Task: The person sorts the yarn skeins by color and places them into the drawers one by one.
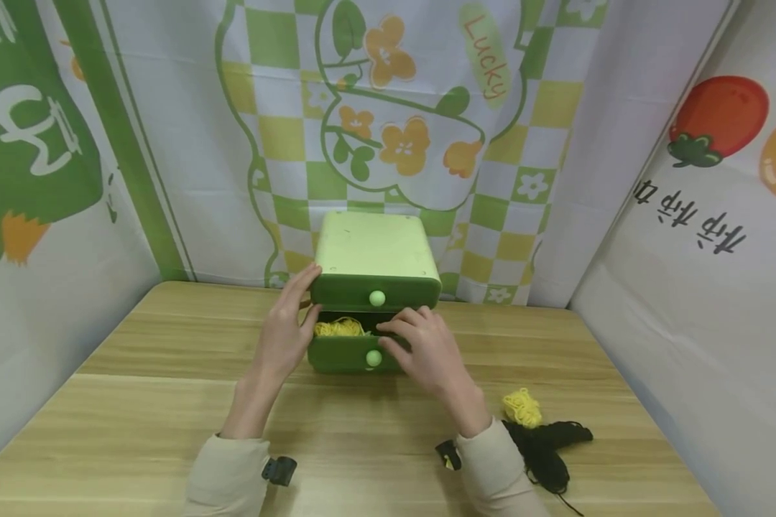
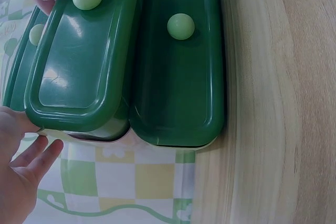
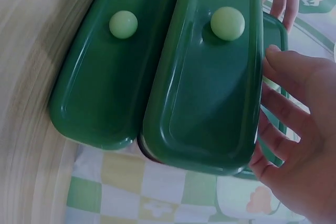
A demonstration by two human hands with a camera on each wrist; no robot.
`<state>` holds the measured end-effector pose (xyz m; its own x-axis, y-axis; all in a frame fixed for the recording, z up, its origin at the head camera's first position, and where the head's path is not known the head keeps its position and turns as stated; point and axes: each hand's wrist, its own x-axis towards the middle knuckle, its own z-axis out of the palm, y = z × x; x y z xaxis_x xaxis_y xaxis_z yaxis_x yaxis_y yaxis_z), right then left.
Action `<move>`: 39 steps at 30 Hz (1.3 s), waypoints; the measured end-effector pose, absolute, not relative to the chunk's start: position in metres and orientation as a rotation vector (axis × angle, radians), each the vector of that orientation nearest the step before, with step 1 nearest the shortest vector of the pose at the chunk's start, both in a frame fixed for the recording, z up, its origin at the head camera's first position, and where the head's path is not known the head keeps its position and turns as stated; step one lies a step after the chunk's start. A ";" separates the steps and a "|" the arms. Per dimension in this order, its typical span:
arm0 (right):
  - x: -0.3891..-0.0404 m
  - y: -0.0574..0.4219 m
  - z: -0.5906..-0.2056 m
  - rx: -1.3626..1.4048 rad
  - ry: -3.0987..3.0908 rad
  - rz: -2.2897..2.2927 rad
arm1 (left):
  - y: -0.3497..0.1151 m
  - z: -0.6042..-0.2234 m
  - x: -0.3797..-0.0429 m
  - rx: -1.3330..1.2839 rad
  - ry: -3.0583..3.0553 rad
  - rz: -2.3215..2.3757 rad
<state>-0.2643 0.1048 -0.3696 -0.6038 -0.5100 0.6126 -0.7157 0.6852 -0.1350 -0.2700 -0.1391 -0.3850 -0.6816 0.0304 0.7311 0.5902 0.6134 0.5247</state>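
A small cabinet (image 1: 378,244) with a pale green top and dark green drawer fronts stands on the table. Its middle drawer (image 1: 343,353) is pulled out, with a bundle of yellow yarn (image 1: 339,327) inside. My left hand (image 1: 284,327) lies along the cabinet's left side, fingers extended and thumb by the open drawer. At that drawer's right part, my right hand (image 1: 427,348) reaches over the upper edge with loosely bent, spread fingers; the front edge hides some fingertips in the right wrist view. Below, the bottom drawer (image 2: 178,82) is closed.
On the table's right side lie a yellow yarn bundle (image 1: 522,408) and black yarn (image 1: 546,452), near my right sleeve (image 1: 498,459). Printed cloth (image 1: 284,136) hangs right behind the cabinet, and side curtains (image 1: 679,237) flank the wooden table (image 1: 136,402).
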 end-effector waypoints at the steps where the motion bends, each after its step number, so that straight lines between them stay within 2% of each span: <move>1: -0.264 0.106 -0.369 0.937 -2.354 0.508 | -0.139 -0.384 -0.270 -0.485 -2.141 -1.030; 23: -0.265 0.155 -0.365 0.912 -2.253 0.549 | -0.139 -0.385 -0.270 -0.470 -2.146 -1.021; 39: -0.266 0.207 -0.379 0.933 -2.283 0.485 | -0.139 -0.385 -0.271 -0.457 -2.158 -1.013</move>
<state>-0.2664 0.2069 -0.3789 -0.5600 -0.4964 0.6634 -0.7231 0.6836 -0.0989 -0.2707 -0.1389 -0.3855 -0.6934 0.0206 0.7203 0.5673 0.6319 0.5281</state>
